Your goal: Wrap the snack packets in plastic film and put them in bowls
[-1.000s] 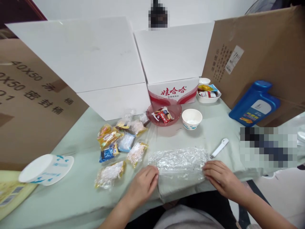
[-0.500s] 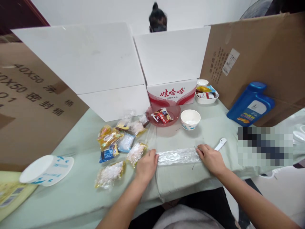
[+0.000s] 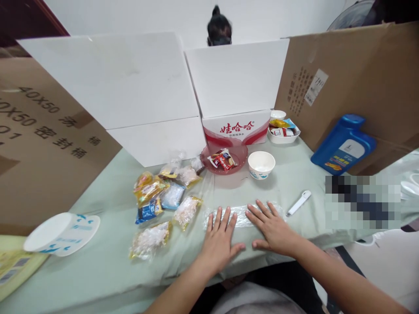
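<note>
Both hands have shifted inward from the two ends of the clear plastic strip (image 3: 241, 215), now lying palms down across its near edge.

Left hand (image 3: 219, 240) is flat with fingers spread, gripping nothing, its fingers over the strip's left part; right hand (image 3: 273, 229) is likewise splayed and gripping nothing, its fingers over the right part. Crumpled and narrow, the strip lies on the worktop (image 3: 111, 187) beneath the fingers, showing between the two hands and past their outer sides, while both thumbs point inward, nearer the person. Just right of the strip is a white cutter (image 3: 298, 203), wrapped snack packets (image 3: 187, 211) lie to its left, and a paper bowl (image 3: 261, 165) stands beyond.
</note>
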`<state>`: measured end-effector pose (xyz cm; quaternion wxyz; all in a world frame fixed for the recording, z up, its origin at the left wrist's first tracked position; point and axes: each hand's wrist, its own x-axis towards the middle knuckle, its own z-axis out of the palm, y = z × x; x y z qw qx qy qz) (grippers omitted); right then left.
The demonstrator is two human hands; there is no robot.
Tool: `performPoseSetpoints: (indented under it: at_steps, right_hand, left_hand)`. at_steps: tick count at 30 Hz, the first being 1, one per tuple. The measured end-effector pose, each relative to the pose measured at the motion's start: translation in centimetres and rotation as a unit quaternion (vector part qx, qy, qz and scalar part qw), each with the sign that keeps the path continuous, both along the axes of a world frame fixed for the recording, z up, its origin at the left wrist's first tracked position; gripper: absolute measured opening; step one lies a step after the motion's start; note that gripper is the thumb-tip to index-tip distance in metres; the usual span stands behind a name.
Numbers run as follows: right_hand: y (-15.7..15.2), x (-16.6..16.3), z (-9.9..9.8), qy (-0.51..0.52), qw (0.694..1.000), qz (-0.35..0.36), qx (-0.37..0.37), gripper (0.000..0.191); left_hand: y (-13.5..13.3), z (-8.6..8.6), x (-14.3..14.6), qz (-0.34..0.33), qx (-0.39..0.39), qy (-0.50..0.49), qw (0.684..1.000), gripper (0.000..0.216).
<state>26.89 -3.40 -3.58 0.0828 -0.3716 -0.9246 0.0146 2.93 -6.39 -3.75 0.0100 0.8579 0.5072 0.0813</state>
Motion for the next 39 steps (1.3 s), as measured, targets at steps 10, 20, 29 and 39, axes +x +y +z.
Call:
performPoseSetpoints:
  at_steps: [10,20,29,39]
  right_hand:
    - [-5.0,5.3,0.2,0.049,0.998,-0.037,0.023,0.045]
    - [-7.5,5.0,4.4,0.168,0.984,0.06,0.006,0.03]
    - [-4.2,2.7,7.9,0.221,0.959,0.124,-0.128,0.037]
    - [7.0,-2.3,3.5,0.239,0.952,-0.082,-0.17,0.024]
  left_hand:
    - [-1.7,2.4,1.9,0.019,-0.003,-0.038,0.999,0.038]
    - [1.4,2.0,2.4,-0.093,-0.044,-0.05,0.993,0.047]
    - [-1.9,2.0,2.0,-0.161,-0.108,-0.17,0.966,0.039]
    - [-1.7,0.3,1.3,-0.139,-0.112,-0.266,0.947,0.069]
